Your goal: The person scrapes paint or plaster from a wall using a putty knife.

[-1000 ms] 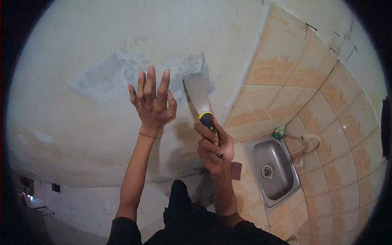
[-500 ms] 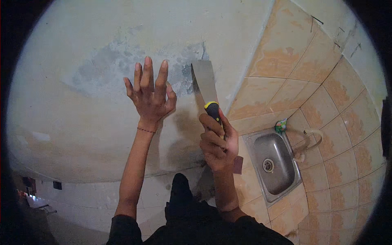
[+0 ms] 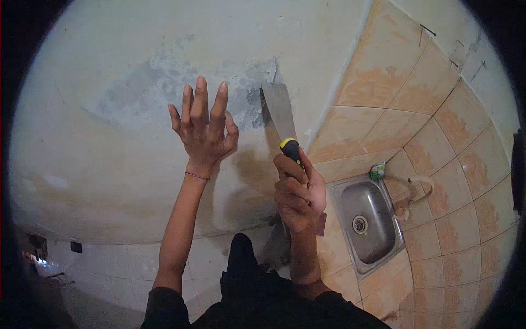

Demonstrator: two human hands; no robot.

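The left hand [image 3: 205, 140] spreads wide open and empty against the wall [image 3: 131, 181]; the right hand [image 3: 300, 194] curls around a scraper [image 3: 282, 116], blade [image 3: 280, 104] at the grey patch [image 3: 156, 82].

Left sleeve [image 3: 166, 307], lower left of centre: black, short, ends near elbow. Right sleeve [image 3: 341, 311], lower right of centre: same black. Left hand [image 3: 205, 140], right hand [image 3: 300, 200] both bare. Thin dark-and-reddish cord bracelet [image 3: 197, 176], left wrist. Dark clothing [image 3: 257, 299], bottom centre; details lost in shadow.
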